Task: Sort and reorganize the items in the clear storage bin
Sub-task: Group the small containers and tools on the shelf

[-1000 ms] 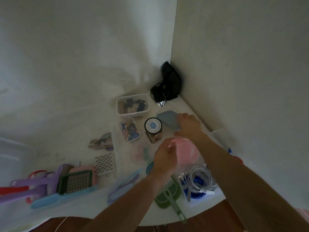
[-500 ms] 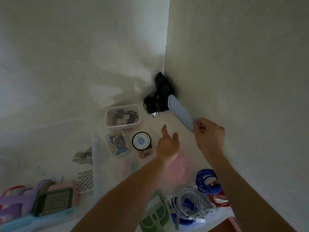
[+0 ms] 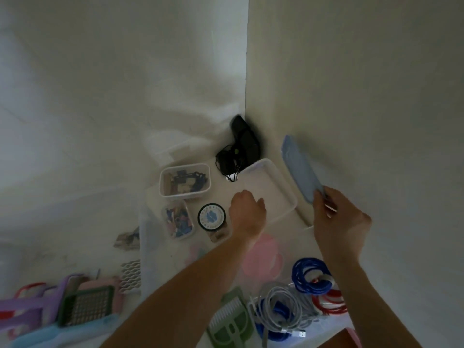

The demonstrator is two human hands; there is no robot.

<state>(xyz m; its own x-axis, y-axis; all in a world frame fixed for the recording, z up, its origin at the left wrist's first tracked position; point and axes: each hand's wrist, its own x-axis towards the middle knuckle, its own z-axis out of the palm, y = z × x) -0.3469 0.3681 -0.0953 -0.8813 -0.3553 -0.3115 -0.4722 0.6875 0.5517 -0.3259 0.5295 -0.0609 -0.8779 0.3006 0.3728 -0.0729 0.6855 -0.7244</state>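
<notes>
Holding a blue lid point(image 3: 301, 169) by its near end, my right hand point(image 3: 339, 222) has it tilted up against the right wall, fingers point(image 3: 329, 204) pinched on its edge. My left hand point(image 3: 247, 212) curls over the near rim of an empty clear tub point(image 3: 273, 182), which sits tipped, its far corner raised toward the wall corner; whether I am gripping the rim or only resting on it I cannot tell, as the fingers are tucked under.

The clear bin point(image 3: 143, 247) lies open below me, its left wall a pale, hazy edge. Inside it, at the far side, is a small box point(image 3: 185, 180) of dark odds and ends; just in front of that a smaller box point(image 3: 177, 219) of blue and pink bits. Beside that stands a jar point(image 3: 212, 217) with a round black-rimmed lid, just left of my left wrist. A pink disc point(image 3: 261, 259) shows under my left forearm. Nearer me are a green comb-like tool point(image 3: 229, 320), a coil of white cable point(image 3: 278, 305), a blue coil point(image 3: 311, 275) and a red coil point(image 3: 331, 302), the coils touching one another.

A black pouch with cords point(image 3: 241, 151) sits in the wall corner, beyond the tub. Left of the bin, well apart from my hands, lie a green grid slicer point(image 3: 86, 305), purple handles point(image 3: 30, 307) and a white wavy piece point(image 3: 130, 275).
</notes>
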